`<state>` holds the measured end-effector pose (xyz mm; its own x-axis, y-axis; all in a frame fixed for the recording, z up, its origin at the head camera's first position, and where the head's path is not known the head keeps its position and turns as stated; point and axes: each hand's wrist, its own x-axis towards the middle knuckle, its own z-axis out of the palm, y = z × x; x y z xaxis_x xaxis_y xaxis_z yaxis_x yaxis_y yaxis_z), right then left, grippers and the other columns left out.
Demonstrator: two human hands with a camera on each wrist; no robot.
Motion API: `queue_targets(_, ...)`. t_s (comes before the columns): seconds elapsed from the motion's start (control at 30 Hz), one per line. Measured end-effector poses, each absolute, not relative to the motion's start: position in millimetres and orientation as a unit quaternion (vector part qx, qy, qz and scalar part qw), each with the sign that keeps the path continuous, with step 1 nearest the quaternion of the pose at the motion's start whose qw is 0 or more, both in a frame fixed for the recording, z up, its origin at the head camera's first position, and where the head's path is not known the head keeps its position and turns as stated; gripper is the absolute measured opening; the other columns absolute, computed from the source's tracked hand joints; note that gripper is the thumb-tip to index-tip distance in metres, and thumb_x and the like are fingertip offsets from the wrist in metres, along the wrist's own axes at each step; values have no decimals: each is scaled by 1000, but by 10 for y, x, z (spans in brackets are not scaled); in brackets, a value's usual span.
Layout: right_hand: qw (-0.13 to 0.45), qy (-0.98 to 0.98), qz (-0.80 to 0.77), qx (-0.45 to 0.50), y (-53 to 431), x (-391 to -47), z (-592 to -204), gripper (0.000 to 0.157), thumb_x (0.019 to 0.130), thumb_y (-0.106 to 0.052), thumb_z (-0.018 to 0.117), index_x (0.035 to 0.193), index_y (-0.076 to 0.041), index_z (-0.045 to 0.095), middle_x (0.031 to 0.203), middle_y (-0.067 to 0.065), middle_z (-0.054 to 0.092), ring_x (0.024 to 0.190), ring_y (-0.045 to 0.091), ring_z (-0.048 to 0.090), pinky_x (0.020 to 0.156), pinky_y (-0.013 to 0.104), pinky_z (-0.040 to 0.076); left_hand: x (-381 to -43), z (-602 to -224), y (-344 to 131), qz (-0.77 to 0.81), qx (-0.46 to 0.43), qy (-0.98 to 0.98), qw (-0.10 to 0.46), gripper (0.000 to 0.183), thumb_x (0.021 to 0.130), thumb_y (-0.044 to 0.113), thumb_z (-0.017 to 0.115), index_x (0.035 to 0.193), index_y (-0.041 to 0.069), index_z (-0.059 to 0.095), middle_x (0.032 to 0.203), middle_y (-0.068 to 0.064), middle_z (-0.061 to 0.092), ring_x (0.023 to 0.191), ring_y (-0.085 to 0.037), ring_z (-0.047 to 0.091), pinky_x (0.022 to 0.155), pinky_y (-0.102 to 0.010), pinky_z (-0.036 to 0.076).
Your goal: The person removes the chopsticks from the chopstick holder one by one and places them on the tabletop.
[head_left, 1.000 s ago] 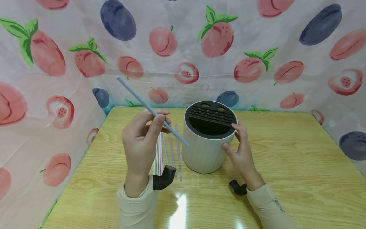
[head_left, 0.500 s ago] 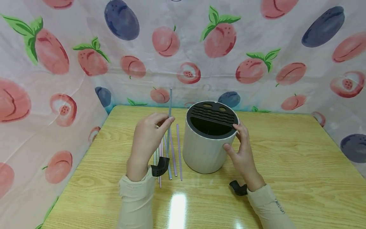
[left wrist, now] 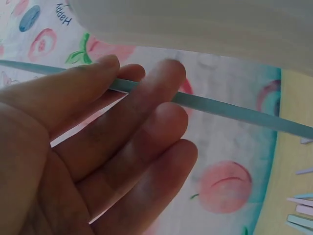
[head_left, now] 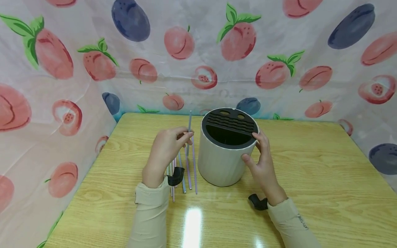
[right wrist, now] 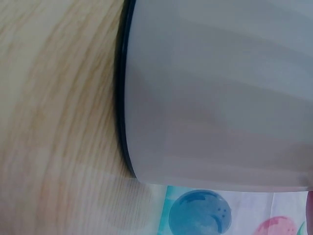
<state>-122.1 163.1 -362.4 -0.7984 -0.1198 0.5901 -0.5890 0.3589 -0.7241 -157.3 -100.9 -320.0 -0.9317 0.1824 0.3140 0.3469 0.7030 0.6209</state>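
Note:
In the head view, my left hand (head_left: 164,151) pinches a thin blue straw (head_left: 190,119) between thumb and fingers, holding it nearly upright just left of a white round holder. The left wrist view shows that straw (left wrist: 220,107) running between the thumb and index finger, the other fingers loosely bent. My right hand (head_left: 263,165) grips the right side of the holder (head_left: 220,168), thumb on its wall and a finger at the rim. A black top (head_left: 231,124) with slots, two round holes and a large half-round opening covers the holder. Its pale wall (right wrist: 215,98) fills most of the right wrist view.
Several pastel straws lie on the table between my left forearm and the holder, among them a purple straw (head_left: 194,172) and a blue straw (head_left: 183,181). The wooden table (head_left: 310,172) meets a fruit-print cloth (head_left: 204,41) at its back and left sides.
My left hand has moved right and slightly lower toward the holder, and the blue straw has turned from a slant to nearly upright. The right hand and holder have stayed in place.

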Motion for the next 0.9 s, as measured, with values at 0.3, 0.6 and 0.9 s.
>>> queue_targets(0.3,229,-794,517,224,1637,-1214,-3609,61,87,-34,55,131,0,30,143,17,17,131,25,19,96,61,21,-1635,-3320,-972,-329,-118,-937,27,17,91,28,51,96,24,67,81,9,65,65,-7,58,60,-27,45)
queue_targets(0.6,225,-792,521,223,1715,-1290,-3717,60,87,-31,57,132,-4,30,145,7,16,132,23,18,97,60,20,-1678,-3467,-964,-297,-167,-938,-55,20,89,16,56,107,20,65,87,7,65,72,-10,58,69,-31,46)
queue_targets(0.9,225,-788,524,231,1650,-1235,-3621,61,87,-35,55,132,-1,30,144,14,17,131,24,20,96,61,20,-1795,-3738,-926,-347,-88,-908,-219,35,85,-7,41,106,11,63,90,-8,58,61,-25,59,43,-31,45)
